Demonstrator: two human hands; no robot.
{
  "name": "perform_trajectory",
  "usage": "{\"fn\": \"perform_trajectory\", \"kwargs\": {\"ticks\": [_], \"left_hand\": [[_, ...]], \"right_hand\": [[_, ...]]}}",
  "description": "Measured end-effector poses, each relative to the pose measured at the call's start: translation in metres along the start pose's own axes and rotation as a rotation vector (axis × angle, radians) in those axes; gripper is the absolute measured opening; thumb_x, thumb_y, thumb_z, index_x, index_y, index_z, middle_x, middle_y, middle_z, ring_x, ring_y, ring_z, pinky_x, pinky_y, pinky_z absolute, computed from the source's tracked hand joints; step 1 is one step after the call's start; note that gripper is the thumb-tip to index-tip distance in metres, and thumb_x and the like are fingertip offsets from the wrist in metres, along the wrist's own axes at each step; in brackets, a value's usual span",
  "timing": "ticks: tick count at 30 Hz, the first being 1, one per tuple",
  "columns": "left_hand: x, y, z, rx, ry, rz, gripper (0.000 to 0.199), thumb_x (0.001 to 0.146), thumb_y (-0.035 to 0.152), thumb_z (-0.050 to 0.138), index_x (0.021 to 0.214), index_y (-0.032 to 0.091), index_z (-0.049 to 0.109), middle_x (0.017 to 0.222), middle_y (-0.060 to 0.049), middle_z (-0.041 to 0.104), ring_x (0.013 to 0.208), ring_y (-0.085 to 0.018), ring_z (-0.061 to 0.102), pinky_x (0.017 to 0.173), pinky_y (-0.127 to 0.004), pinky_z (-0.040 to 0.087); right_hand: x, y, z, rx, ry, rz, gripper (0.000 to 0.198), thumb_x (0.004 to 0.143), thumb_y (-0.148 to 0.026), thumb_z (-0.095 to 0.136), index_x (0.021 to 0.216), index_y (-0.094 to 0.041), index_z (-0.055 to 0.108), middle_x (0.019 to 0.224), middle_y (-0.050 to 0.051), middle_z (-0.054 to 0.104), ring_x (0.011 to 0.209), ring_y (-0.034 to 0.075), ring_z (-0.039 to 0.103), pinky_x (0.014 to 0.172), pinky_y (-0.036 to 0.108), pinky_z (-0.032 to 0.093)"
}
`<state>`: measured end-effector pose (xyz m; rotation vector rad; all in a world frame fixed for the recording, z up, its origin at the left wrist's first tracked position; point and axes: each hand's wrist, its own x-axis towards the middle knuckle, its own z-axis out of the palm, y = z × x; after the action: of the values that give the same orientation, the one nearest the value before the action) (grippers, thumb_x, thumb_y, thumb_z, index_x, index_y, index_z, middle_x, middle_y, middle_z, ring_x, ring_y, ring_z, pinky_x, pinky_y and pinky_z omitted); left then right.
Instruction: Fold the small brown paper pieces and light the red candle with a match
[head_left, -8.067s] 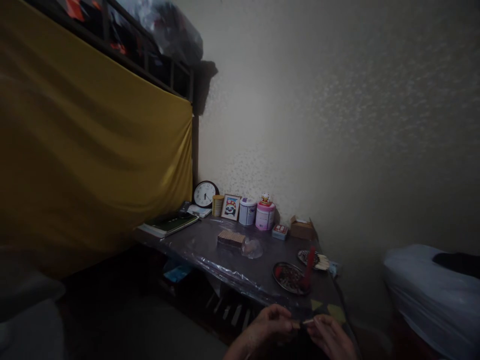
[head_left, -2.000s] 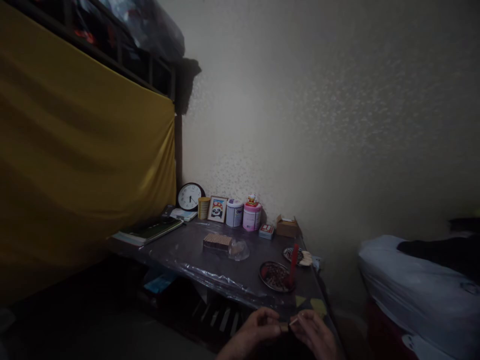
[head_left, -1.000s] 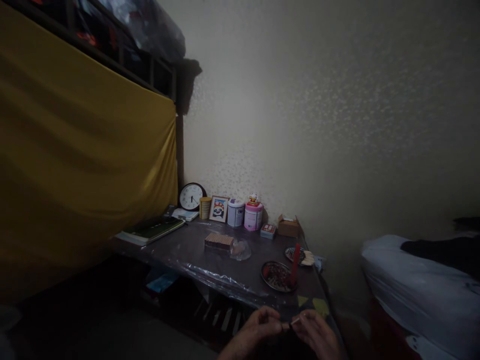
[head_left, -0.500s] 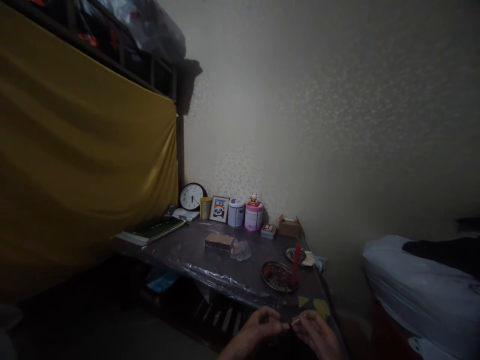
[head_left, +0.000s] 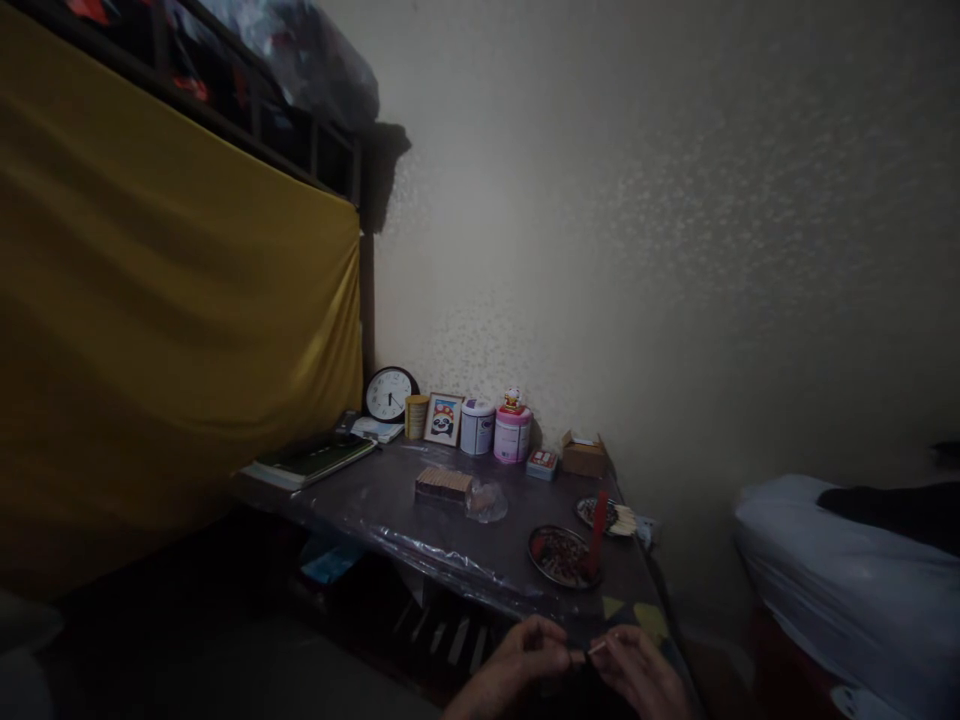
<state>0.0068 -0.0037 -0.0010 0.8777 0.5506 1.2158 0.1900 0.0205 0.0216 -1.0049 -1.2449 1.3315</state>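
At the table's front edge, my left hand (head_left: 529,660) is closed in a pinch, thumb against fingers, on a small brownish piece (head_left: 576,657) whose kind I cannot make out. My right hand (head_left: 637,668) faces it, its fingertips pinching a thin pale stick (head_left: 597,648). The two held ends nearly meet between the hands. Just beyond the hands stands a round metal plate (head_left: 534,565) with many small reddish and pale bits in it. A red upright stick-like piece (head_left: 598,530) rises at its right side. Dim light hides finer detail.
A smaller plate (head_left: 583,512) with pale sticks (head_left: 623,520) lies behind. Mid-table are a row of brown pieces (head_left: 444,484) and a clear plastic bag (head_left: 487,502). A clock (head_left: 391,394), picture frame (head_left: 443,420), tins (head_left: 512,436) and cardboard box (head_left: 583,457) line the wall.
The view has shifted slightly, so everything appears a little further right. Both hands keep their pinch, with the held pieces still close together.
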Motion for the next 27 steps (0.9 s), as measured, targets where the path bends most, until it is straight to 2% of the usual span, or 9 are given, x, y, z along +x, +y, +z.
{"fn": "perform_trajectory", "kwargs": {"ticks": [7,12,19,27], "left_hand": [[0.004,-0.004,-0.003,0.01,0.004,-0.006,0.035,0.059,0.027,0.077,0.087,0.016,0.061,0.077,-0.002,0.066,0.064,-0.012,0.056,0.063,-0.025,0.036],[0.008,-0.008,-0.005,0.003,0.034,-0.027,0.039,0.053,0.03,0.08,0.085,0.017,0.061,0.072,0.0,0.064,0.062,-0.013,0.056,0.064,-0.027,0.036],[0.006,-0.007,-0.006,0.057,0.057,-0.016,0.04,0.055,0.032,0.079,0.087,0.017,0.061,0.075,0.0,0.064,0.068,-0.015,0.058,0.071,-0.029,0.038],[0.006,-0.006,-0.004,0.027,0.037,-0.004,0.037,0.057,0.029,0.079,0.087,0.016,0.061,0.073,0.001,0.062,0.062,-0.012,0.055,0.066,-0.026,0.038]], "right_hand": [[0.006,0.007,-0.004,-0.003,-0.009,0.01,0.038,0.056,-0.055,0.075,0.067,-0.02,0.063,0.071,0.002,0.071,0.075,0.022,0.067,0.071,0.03,0.052],[0.0,-0.002,0.0,-0.026,-0.004,0.0,0.039,0.055,-0.058,0.074,0.067,-0.021,0.065,0.071,0.002,0.07,0.077,0.023,0.066,0.071,0.031,0.052],[-0.006,-0.012,0.006,-0.005,0.034,0.018,0.039,0.053,-0.055,0.076,0.067,-0.02,0.064,0.069,0.001,0.069,0.075,0.023,0.066,0.071,0.03,0.053],[-0.005,-0.01,0.005,-0.009,0.024,0.025,0.037,0.055,-0.053,0.074,0.068,-0.02,0.064,0.07,0.001,0.069,0.074,0.021,0.065,0.07,0.029,0.052]]}}
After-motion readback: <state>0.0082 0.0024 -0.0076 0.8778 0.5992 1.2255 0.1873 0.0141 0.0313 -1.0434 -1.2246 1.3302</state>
